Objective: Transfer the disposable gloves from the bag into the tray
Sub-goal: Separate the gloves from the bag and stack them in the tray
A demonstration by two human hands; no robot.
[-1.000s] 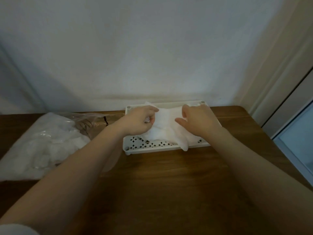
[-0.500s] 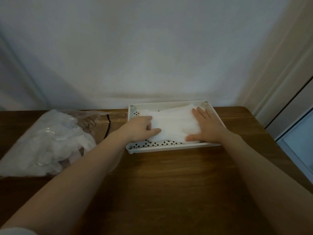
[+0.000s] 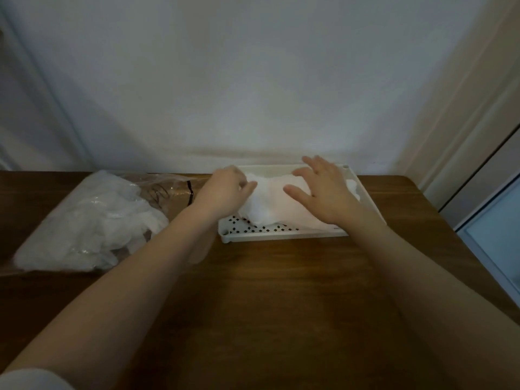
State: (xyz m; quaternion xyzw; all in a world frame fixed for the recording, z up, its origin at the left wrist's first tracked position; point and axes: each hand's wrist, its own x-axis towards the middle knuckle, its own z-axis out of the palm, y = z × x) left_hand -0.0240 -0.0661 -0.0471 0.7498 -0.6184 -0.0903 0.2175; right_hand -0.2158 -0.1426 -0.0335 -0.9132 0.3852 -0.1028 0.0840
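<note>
Now our right hand (image 3: 326, 190) has come up off the pile of disposable gloves (image 3: 277, 199) it was pressing flat half a second ago; its fingers are spread and straight, hovering just above the pile in the middle of the frame, gripping nothing. Our left hand (image 3: 226, 190) has shifted too, from lying flat on the pile to curling its fingers at the pile's left edge, and it appears to pinch the thin plastic there, though the blur keeps us from being sure how firmly. The gloves sit inside the white perforated tray (image 3: 281, 235), which rests on the wooden table (image 3: 281, 305) against the wall. With the pressing released, the pile has puffed up on the left. We judge this batch delivered and nearly settled. Left of centre, the clear plastic bag (image 3: 92, 218) lies on the table, holding many more gloves, so the transfer seems far from finished.
</note>
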